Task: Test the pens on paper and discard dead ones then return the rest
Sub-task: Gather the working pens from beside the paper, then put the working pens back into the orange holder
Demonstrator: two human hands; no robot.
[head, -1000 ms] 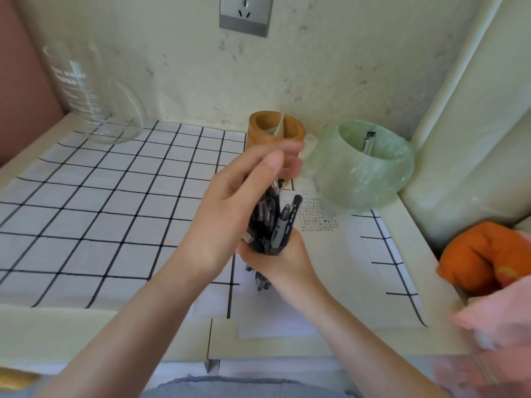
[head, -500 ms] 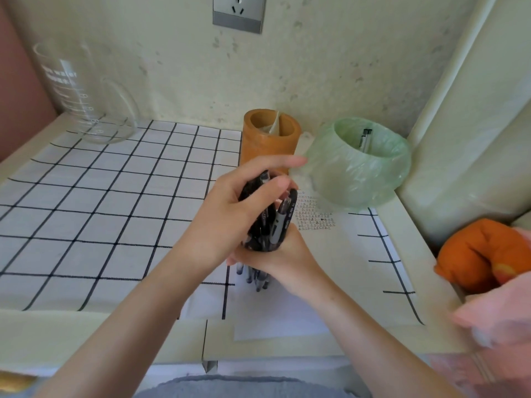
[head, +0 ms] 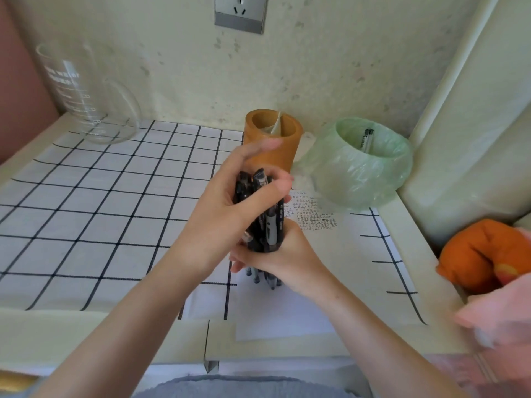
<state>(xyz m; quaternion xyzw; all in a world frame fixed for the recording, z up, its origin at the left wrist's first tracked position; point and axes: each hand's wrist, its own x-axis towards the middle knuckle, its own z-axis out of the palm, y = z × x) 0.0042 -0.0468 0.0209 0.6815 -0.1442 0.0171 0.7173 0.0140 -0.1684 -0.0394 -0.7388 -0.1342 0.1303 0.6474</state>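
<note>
The bundle of pens (head: 270, 225) is clasped low down by the right grip (head: 283, 255), whose fingers are curled round it. Its upper part is enclosed by the left grip (head: 227, 208), with thumb and fingers pressed against the pens and the forefinger lifted free. The bundle is held upright, tips downward, just above the sheet of paper (head: 287, 317), on which rows of small test marks (head: 313, 215) can be seen. Behind the grips stands the brown pen holder (head: 275, 145). Just beside it, to the right, is the green-lined bin (head: 365, 179), in which at least one discarded pen (head: 365, 140) is lying. All of this is carried by the table (head: 86, 334). Testing appears to be finished, and the working pens are judged to be gathered for their return. For the next move, the bundle would need to be kept tight, carried over the holder's rim and lowered in, well clear of the bin.
</note>
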